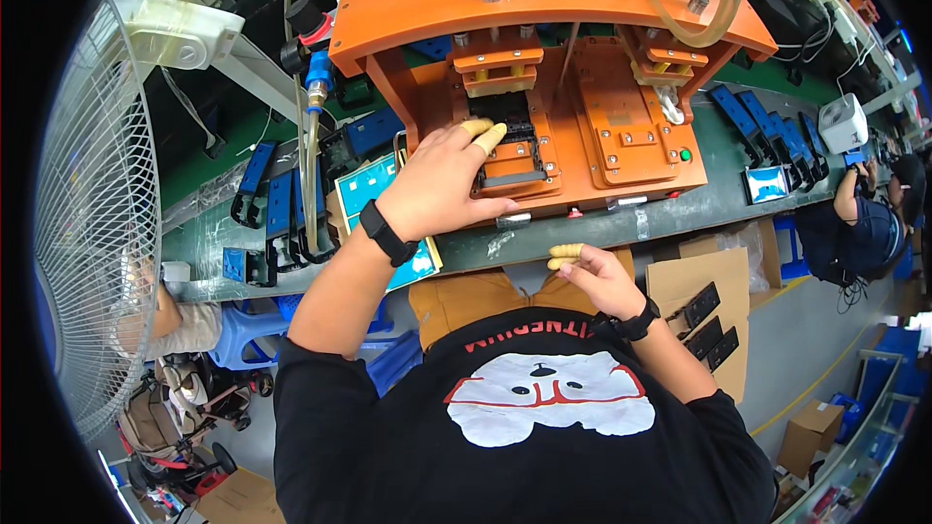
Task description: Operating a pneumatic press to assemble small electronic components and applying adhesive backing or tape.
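My left hand [442, 175] reaches over the left station of an orange press [544, 196]. Its fingers are stretched out, two with pale finger cots, and their tips touch a black plastic frame [517, 130] in the orange fixture. The thumb stands apart near the fixture's front edge. Part of the frame lies hidden under the fingers and the press head [498, 63]. Nearer to me, in front of the bench edge, hovers my right hand [604, 283]. Its cotted fingers are curled in toward the thumb, and nothing shows between them.
Blue-and-black plastic housings [281, 204] stand left on the green bench, more housings [777, 136] right. A teal sheet [364, 192] lies by my left wrist. A caged fan [97, 213] is far left. Cardboard [680, 281] with black parts lies right. Another person [859, 223] sits far right.
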Available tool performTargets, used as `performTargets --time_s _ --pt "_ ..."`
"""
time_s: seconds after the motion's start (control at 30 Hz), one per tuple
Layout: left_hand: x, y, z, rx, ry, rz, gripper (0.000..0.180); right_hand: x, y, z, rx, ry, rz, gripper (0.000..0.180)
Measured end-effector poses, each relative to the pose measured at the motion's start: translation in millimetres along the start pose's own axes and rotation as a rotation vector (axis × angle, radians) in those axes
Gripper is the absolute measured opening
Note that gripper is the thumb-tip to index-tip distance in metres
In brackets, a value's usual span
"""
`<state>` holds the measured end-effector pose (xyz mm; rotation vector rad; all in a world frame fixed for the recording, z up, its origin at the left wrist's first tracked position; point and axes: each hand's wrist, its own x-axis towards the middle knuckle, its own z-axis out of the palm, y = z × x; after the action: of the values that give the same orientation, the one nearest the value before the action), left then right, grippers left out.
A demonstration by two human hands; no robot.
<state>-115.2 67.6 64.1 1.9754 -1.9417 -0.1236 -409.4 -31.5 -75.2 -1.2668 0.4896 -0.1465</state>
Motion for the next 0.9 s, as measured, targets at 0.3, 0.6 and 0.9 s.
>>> performTargets --time_s 0.3,0.6,0.9 --pt "-100 -5 61 -0.091 0.383 -0.281 0.050 -3 -12 10 -0.302 0.004 -0.055 0.033" --pt "-153 -15 93 -0.156 0.646 -0.392 0.055 37 -17 51 -0.391 -0.180 -0.084 0.029" --pt "-186 5 148 0.020 0.393 -0.763 0.060 81 16 100 -0.360 -0.305 -0.035 0.027"
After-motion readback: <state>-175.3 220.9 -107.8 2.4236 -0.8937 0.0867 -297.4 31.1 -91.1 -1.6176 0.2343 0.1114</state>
